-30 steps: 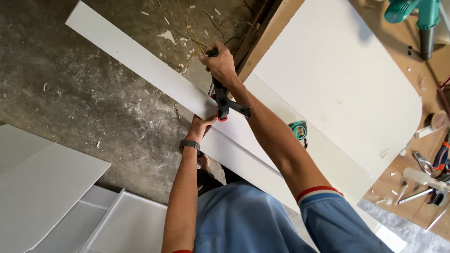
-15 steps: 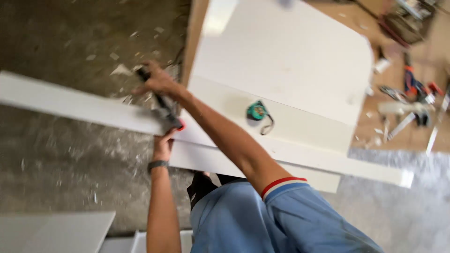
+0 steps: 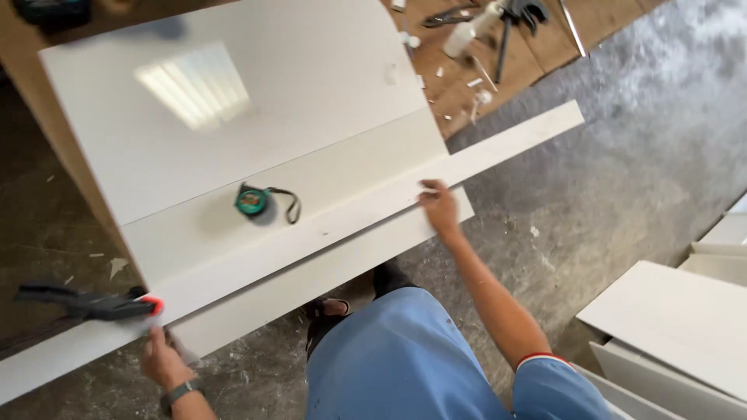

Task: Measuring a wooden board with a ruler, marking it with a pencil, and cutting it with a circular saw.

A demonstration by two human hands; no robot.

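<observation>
A long white strip [image 3: 498,146] lies slantwise across the front of a wooden workbench, over a wide white board [image 3: 233,101] and a narrower white panel [image 3: 334,175]. My right hand [image 3: 440,210] grips the strip's edge near its middle. My left hand [image 3: 162,359], with a wristband, holds the strip's lower edge at the bottom left. Just above that hand, a black bar clamp with a red tip [image 3: 89,304] is fixed on the strip. A green tape measure [image 3: 253,201] with a black strap rests on the narrower panel.
Pliers, a tube and other hand tools [image 3: 486,19] lie among chips on the wooden bench top [image 3: 467,85] at the back. More white panels [image 3: 669,327] are stacked on the concrete floor [image 3: 622,187] at the right. My feet show under the bench edge.
My right hand has let go of the clamp and slid right along the strip to its middle. My left hand stays by the clamp. The view has swung right.
</observation>
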